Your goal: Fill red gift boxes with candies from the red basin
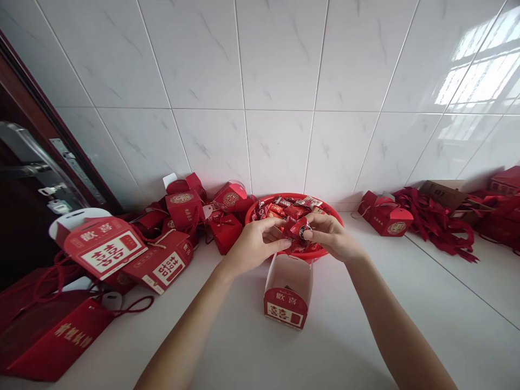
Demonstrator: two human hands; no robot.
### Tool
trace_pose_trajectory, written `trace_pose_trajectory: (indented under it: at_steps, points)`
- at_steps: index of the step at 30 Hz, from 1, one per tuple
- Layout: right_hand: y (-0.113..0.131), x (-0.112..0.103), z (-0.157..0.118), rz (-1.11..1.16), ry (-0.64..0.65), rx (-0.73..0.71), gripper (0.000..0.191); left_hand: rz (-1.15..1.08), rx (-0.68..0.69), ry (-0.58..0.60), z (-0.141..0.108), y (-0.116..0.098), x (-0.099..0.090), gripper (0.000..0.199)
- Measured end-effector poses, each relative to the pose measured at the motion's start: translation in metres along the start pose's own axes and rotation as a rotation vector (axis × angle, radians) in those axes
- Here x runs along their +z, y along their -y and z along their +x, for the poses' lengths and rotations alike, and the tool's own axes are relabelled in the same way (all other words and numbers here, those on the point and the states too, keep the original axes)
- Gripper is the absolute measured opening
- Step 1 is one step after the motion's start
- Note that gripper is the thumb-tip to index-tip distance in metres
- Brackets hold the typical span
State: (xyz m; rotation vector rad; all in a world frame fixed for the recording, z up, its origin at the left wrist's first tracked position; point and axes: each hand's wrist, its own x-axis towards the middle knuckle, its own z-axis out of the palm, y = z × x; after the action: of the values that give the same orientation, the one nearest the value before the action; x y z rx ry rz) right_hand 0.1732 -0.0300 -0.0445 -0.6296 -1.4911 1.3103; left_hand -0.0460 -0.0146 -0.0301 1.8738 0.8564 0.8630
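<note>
Forearms [193, 322], candy [299, 229] between left [258, 236] and right grip [336, 238]

Single head-worn view, facing forward and down over the white table [231, 352].
The camera looks from the near side, above the person's forearms [195, 325], which enter at the near edge; the left hand [258, 238] and right hand [331, 235] sit close before it, around the middle. The wide sweep runs from the door [20, 203] at the left to red boxes [506, 181] at the right, with the tiled wall [280, 70] filling the far half.
</note>
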Motion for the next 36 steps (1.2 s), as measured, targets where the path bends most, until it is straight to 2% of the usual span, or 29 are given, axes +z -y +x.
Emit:
trace_pose_trajectory:
  at_steps: [5,9,11,13,16,18,25,31,36]
  points:
    - [0.014,0.005,-0.006,-0.194,0.126,0.035,0.014,0.038,0.010,0.142,-0.008,-0.007,-0.008,0.028]
    - [0.024,0.009,-0.010,-0.315,0.122,0.017,0.014,0.170,-0.040,0.245,-0.014,-0.011,-0.013,0.014]
    - [0.026,0.009,-0.012,-0.348,0.108,0.006,0.013,0.250,-0.054,0.243,-0.016,-0.013,-0.014,0.011]
    - [0.028,0.009,-0.013,-0.369,0.114,0.006,0.012,0.287,-0.024,0.182,-0.017,-0.015,-0.013,0.015]
    - [0.031,0.008,-0.016,-0.419,0.175,0.040,0.013,0.266,0.021,0.098,-0.017,-0.015,-0.012,0.038]
    - [0.034,0.009,-0.017,-0.474,0.220,0.060,0.013,0.236,0.010,0.104,-0.016,-0.015,-0.012,0.047]
    - [0.036,0.015,-0.018,-0.700,0.332,-0.024,0.010,0.267,0.008,0.264,-0.020,-0.018,-0.013,0.028]
    - [0.035,0.016,-0.019,-0.832,0.384,0.012,0.014,0.502,0.081,0.193,-0.024,-0.022,-0.014,0.031]
    - [0.036,0.019,-0.018,-0.821,0.346,0.005,0.012,0.589,-0.019,0.259,-0.025,-0.019,-0.017,0.030]
